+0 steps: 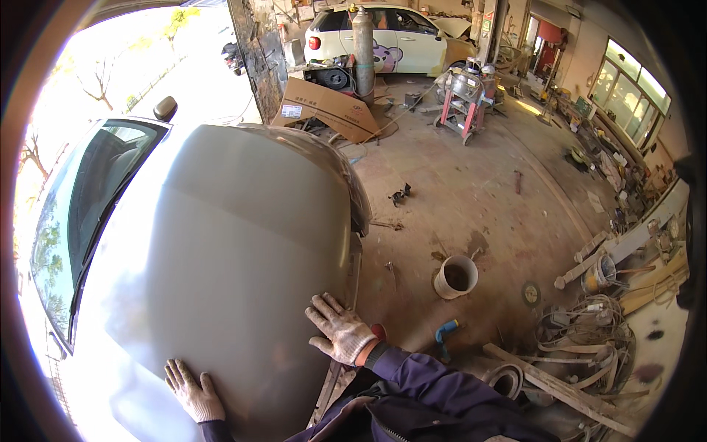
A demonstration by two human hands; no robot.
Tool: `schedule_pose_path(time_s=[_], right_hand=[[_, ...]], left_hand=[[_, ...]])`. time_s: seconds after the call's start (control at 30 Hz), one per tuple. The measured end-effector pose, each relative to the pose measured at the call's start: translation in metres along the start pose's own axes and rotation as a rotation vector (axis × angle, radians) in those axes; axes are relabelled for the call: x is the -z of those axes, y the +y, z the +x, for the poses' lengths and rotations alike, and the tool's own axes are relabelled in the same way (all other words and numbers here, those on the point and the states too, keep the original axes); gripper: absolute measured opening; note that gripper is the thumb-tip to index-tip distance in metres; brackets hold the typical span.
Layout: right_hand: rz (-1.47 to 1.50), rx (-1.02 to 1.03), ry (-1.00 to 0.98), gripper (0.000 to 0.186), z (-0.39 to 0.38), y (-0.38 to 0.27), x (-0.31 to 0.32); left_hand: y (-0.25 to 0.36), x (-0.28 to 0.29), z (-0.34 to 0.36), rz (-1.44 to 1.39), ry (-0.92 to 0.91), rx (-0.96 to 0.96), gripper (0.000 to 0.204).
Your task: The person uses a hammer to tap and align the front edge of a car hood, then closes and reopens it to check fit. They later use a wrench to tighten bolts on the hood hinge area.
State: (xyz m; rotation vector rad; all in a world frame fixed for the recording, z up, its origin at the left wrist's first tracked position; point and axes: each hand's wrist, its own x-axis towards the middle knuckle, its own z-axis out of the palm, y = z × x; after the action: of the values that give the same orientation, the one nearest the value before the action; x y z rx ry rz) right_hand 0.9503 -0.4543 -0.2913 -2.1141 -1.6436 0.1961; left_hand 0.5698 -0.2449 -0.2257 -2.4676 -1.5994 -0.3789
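We rest our gloved left hand and our gloved right hand on the grey car hood, with fingers spread fairly wide.

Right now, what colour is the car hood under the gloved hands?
Silvery grey; the hood shows best in the head view.

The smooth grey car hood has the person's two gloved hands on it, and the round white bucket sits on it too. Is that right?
Not quite: the round white bucket isn't on the smooth grey car hood. The head view shows it standing on the brown floor. The gloved left hand and gloved right hand are on the hood, as you said.
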Motion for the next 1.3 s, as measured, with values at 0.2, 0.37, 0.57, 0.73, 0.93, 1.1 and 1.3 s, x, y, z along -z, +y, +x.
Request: schedule_pose_path(time_s=[0.2,0.37,0.57,0.73,0.93,1.1,1.3], right_hand=[[-0.030,0.058,-0.002,0.079,0.075,0.072,0.028],[-0.052,0.201,-0.021,0.082,0.160,0.135,0.049],[-0.007,0.069,0.072,0.078,0.206,0.200,0.063],[0.015,0.068,0.102,0.077,0.218,0.227,0.065],[0.040,0.175,0.113,0.077,0.262,0.258,0.072],[0.089,0.311,0.121,0.077,0.338,0.280,0.083],[0.135,0.476,-0.045,0.078,0.424,0.289,0.098]], left_hand=[[0.072,0.001,0.055,-0.012,-0.018,0.047,0.081],[0.147,0.001,0.100,-0.045,-0.064,0.069,0.085],[0.250,-0.005,0.179,-0.101,-0.135,-0.135,0.089],[0.312,-0.015,0.222,-0.122,-0.187,-0.230,0.084],[0.351,-0.022,0.231,-0.089,-0.216,-0.186,0.084],[0.383,-0.021,0.230,-0.103,-0.219,-0.061,0.086],[0.439,-0.028,0.238,-0.028,-0.268,0.055,0.096]])
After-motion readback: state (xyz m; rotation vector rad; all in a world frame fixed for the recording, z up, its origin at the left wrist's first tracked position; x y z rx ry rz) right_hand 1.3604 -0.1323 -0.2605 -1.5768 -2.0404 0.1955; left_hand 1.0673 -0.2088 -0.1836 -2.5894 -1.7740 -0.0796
